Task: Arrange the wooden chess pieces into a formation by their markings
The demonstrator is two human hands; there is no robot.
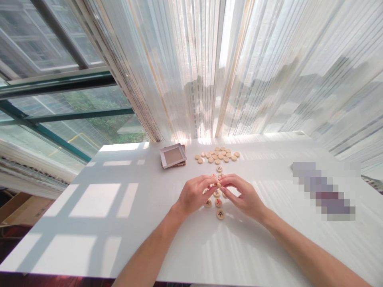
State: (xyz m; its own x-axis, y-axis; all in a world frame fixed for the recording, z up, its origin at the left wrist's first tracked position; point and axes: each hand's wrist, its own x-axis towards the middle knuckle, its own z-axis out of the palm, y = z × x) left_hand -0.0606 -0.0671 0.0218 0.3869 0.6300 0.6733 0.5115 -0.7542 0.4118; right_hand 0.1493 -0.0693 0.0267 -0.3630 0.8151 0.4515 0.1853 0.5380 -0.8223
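My left hand (pixel 196 194) and my right hand (pixel 243 195) meet fingertip to fingertip over a small cluster of round wooden chess pieces (pixel 218 202) on the white table (pixel 125 223). Both hands are curled in a pinch around one piece (pixel 219 184) held between them. Face-up pieces with red or black characters lie under and just in front of the fingers; one piece (pixel 220 214) lies nearest to me. Farther back, a heap of several face-down pieces (pixel 218 155) lies spread in a row.
A shallow square box (pixel 173 156) with a white rim sits at the back, left of the heap. A blurred-out patch (pixel 324 191) covers something on the right of the table. Sheer curtains (pixel 239 71) and a window (pixel 60 99) stand behind.
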